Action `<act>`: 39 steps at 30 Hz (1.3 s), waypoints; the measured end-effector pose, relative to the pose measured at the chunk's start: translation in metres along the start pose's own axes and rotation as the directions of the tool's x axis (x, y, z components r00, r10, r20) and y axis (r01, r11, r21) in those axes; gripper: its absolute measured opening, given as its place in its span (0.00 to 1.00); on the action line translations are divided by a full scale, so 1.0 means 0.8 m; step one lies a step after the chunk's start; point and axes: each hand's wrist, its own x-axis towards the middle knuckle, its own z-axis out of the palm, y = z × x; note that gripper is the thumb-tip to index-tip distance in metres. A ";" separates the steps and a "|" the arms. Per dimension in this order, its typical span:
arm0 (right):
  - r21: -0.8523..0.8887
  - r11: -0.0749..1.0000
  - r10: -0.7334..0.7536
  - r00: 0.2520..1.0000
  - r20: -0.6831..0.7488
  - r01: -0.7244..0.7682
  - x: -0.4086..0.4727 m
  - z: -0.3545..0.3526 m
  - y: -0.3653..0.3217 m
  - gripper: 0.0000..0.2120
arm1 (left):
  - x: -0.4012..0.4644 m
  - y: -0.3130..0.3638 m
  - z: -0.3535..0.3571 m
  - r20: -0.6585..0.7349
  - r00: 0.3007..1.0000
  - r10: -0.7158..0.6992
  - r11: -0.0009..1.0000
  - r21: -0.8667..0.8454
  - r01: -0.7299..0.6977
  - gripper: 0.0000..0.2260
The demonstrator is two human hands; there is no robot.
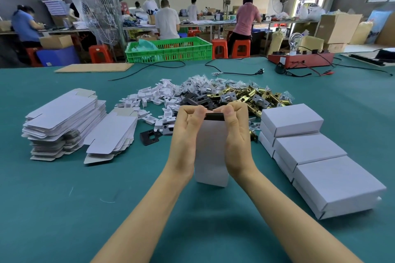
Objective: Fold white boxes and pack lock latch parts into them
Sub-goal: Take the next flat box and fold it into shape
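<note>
A white box (210,153) stands upright on the green table between my palms. My left hand (187,129) and my right hand (236,128) grip its sides, with fingers curled over the open top end. A dark metal plate (214,115) shows at the box's mouth between my thumbs. Behind my hands lies a heap of brass latch parts (254,94), dark plates (198,99), small white inserts (154,100) and bagged screws (203,84). Flat unfolded boxes (64,121) are stacked at the left. Closed white boxes (310,151) are stacked at the right.
A loose black strike plate (149,137) lies left of my hands. Black cables (230,70), a red test unit with a bulb (299,58) and a green crate (168,49) sit along the table's far edge. People work at benches in the background.
</note>
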 end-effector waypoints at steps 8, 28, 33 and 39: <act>-0.012 1.000 0.008 1.000 -0.018 -0.008 -0.001 0.000 0.002 0.06 | -0.003 0.006 -0.001 0.010 1.000 0.026 0.998 0.054 -0.027 0.01; -0.030 0.999 -0.043 0.997 -0.063 0.041 0.004 -0.002 -0.004 0.04 | -0.002 0.013 0.004 -0.007 0.999 0.034 0.999 0.033 -0.034 0.08; -0.011 1.000 -0.015 0.998 -0.068 0.015 0.002 -0.001 -0.006 0.03 | -0.001 0.014 0.004 -0.017 1.000 0.025 0.998 0.057 -0.024 0.07; -0.001 1.000 -0.005 0.997 -0.073 0.005 0.003 -0.002 -0.004 0.04 | 0.000 0.013 0.003 -0.013 1.000 0.027 0.995 0.095 -0.025 0.06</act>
